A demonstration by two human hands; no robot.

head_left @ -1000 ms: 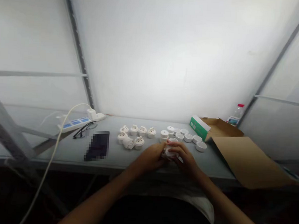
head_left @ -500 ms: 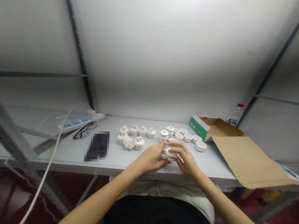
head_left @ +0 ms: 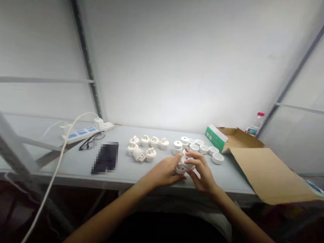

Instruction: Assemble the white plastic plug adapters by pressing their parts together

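Observation:
My left hand point(head_left: 167, 169) is closed around a white round plastic part point(head_left: 180, 169) with small dark holes in its face, low above the table front. Against it, my right hand point(head_left: 203, 171) pinches another white round piece point(head_left: 188, 162) between thumb and fingers, tilted. The fingers partly hide both pieces, so whether they are joined cannot be made out. Just behind the hands are several white open cups point(head_left: 203, 149) and white round caps point(head_left: 177, 144) with a central hole. To the left stand several white socket-like parts point(head_left: 151, 155) with raised tops; one lies on its side.
An open cardboard box point(head_left: 242, 138) with a green side and a long brown flap point(head_left: 273, 174) occupies the right. Behind it stands a bottle point(head_left: 256, 124). At left are a pixelated dark rectangle point(head_left: 105, 158), black glasses point(head_left: 91, 141) and a power strip point(head_left: 82, 133) with a cable.
The right hand's piece has tilted and risen slightly, exposing more of the holed part in my left hand. The wall looks brighter low down, the area below the table darker.

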